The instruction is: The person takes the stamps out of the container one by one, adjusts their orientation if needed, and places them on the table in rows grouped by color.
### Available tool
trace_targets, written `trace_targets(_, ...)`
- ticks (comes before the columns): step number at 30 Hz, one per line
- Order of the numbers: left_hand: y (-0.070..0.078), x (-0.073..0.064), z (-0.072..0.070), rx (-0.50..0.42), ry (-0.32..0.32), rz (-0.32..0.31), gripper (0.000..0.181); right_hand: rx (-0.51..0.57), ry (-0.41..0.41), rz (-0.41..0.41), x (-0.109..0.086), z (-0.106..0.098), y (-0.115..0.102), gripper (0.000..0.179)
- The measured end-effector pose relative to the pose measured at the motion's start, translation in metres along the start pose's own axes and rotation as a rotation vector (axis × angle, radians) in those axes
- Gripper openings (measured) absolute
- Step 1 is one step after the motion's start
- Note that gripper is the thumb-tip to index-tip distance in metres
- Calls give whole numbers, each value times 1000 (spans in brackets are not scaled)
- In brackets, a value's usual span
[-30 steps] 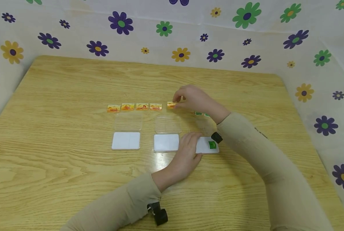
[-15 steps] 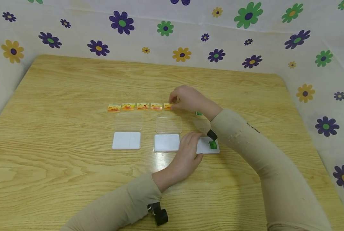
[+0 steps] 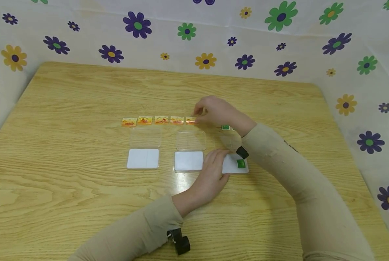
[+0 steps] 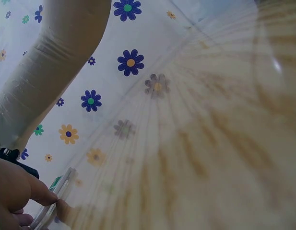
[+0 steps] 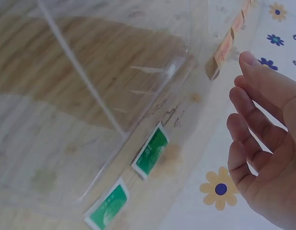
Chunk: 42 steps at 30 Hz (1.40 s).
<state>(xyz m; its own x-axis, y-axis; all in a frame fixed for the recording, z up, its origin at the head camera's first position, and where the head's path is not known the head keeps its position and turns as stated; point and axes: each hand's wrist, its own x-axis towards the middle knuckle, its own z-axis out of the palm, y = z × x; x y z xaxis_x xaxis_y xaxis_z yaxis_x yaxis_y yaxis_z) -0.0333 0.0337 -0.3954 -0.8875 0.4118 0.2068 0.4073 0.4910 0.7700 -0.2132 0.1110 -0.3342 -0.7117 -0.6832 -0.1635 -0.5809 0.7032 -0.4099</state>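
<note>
My left hand (image 3: 210,172) grips the right-hand white-lined plastic case (image 3: 228,165), thumb at the near edge and fingers at the far edge. A green stamp (image 3: 241,164) lies on that case's white lining. In the left wrist view, the fingers hold the edge of this case (image 4: 54,201). My right hand (image 3: 214,110) is by the last orange stamp (image 3: 190,120) of a row on the table. In the right wrist view, its loosely bent fingers stand just off the stamp row (image 5: 224,51). Two green stamps (image 5: 152,151) lie beyond the clear lid (image 5: 80,62).
Two more white-lined cases, the middle one (image 3: 188,161) and the left one (image 3: 143,158), lie with clear lids (image 3: 190,140) folded back. Several orange stamps (image 3: 161,120) form a row behind them. A flowered cloth (image 3: 168,40) hangs behind the wooden table (image 3: 83,203).
The last orange stamp has slid left toward the row. My right hand went left with it, then drew slightly right and let go. The left hand has stayed put.
</note>
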Motion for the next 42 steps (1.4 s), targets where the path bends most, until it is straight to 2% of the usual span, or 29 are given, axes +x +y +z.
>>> trace_targets(9, 1, 0, -2, -9, -35, -25, 58, 100, 54, 31, -33, -5, 9, 18)
trace_targets(13, 2, 0, -2, -18, -45, -44, 58, 131, 81, 28, -55, -5, 14, 20)
trace_targets(19, 3, 1, -2, -4, -38, -32, 58, 179, 104, 50, -92, 0, 20, 20)
trace_targets(26, 3, 1, -2, -6, -51, -36, 59, 161, 113, 60, -127, 8, 26, 17)
trace_targets(33, 3, 1, -3, -18, -70, -67, 60, 141, 108, 7, -151, 16, 27, 15)
trace_targets(42, 3, 0, -2, -14, -73, -62, 59, 214, 34, 7, -166, 25, 28, 19)
